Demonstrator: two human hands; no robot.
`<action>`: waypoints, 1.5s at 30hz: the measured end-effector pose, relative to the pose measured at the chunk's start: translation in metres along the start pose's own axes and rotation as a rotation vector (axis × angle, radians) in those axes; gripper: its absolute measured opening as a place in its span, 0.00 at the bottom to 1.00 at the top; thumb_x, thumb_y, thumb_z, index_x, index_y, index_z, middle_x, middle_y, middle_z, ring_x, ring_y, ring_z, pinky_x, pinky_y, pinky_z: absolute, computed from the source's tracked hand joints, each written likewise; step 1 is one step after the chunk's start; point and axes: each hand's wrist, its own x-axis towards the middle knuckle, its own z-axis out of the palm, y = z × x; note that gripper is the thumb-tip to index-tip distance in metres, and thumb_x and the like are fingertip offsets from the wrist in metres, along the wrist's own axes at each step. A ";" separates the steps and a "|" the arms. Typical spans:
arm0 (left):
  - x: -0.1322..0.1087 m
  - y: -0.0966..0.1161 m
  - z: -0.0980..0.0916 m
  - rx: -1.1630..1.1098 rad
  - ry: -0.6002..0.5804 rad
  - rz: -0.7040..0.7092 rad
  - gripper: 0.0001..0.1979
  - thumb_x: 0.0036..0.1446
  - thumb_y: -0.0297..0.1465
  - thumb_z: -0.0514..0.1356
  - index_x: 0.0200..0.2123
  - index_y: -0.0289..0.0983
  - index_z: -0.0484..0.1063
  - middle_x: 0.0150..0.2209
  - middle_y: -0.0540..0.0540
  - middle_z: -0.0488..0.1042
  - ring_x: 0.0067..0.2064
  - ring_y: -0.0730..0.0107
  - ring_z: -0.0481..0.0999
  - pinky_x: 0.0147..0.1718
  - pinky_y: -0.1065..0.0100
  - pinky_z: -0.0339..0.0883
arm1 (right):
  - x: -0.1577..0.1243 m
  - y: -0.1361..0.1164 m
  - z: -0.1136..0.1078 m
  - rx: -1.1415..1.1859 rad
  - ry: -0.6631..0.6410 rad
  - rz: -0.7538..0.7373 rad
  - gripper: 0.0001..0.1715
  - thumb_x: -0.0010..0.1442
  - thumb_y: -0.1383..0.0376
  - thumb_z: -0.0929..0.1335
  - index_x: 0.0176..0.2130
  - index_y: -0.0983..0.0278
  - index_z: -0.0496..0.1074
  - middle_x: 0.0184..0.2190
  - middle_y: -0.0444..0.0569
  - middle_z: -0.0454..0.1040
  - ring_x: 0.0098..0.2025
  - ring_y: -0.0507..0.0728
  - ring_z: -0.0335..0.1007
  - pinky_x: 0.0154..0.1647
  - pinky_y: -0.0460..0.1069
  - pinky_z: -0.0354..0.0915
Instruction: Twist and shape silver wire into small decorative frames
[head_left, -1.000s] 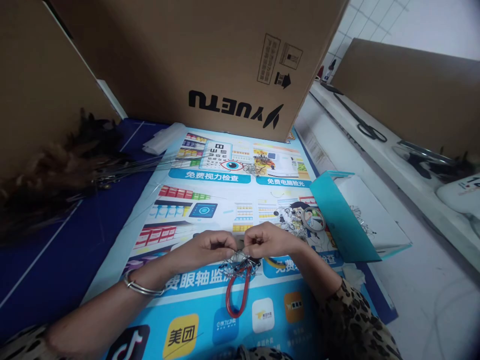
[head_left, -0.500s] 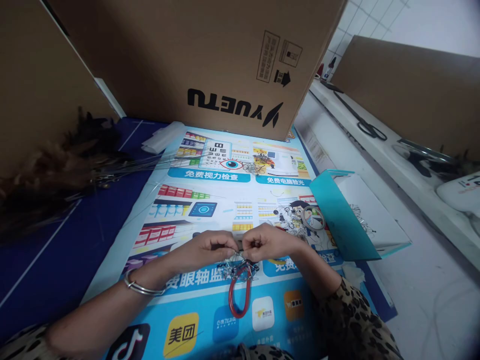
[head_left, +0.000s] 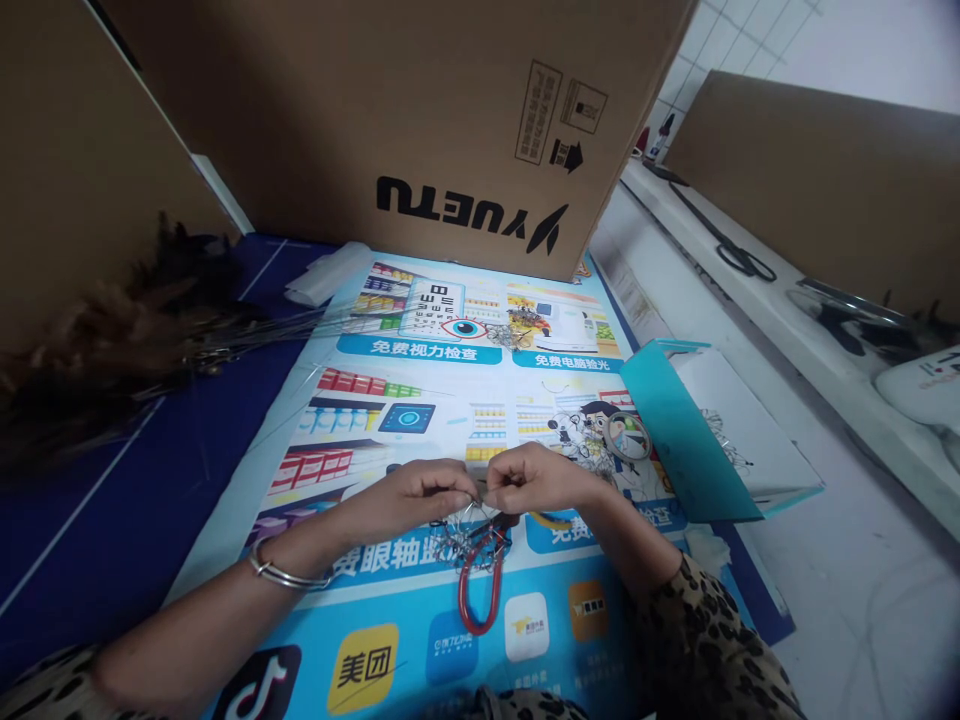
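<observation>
My left hand and my right hand meet fingertip to fingertip over a printed blue poster. Both are pinched on a small thin metal piece that I cannot name. Right below the fingers lies a red horseshoe magnet with a bristling clump of small metal wire bits stuck to its top. A silver bangle sits on my left wrist. My right arm wears a leopard-print sleeve.
A large cardboard box marked YUETU stands at the back. Dark feathers with thin wires lie at the left. At the right are a tape roll, a teal paper folder, and scissors on a white ledge.
The magnet with its wire clump has shifted slightly on the poster. Both hands stay pinched together in nearly the same spot.
</observation>
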 end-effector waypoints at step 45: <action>0.001 -0.009 0.007 -0.148 0.047 -0.052 0.07 0.55 0.32 0.56 0.34 0.34 0.68 0.30 0.50 0.69 0.30 0.75 0.66 0.30 0.72 0.60 | 0.002 0.004 0.003 -0.001 0.026 0.013 0.02 0.47 0.69 0.65 0.27 0.68 0.67 0.21 0.41 0.65 0.22 0.46 0.59 0.23 0.42 0.57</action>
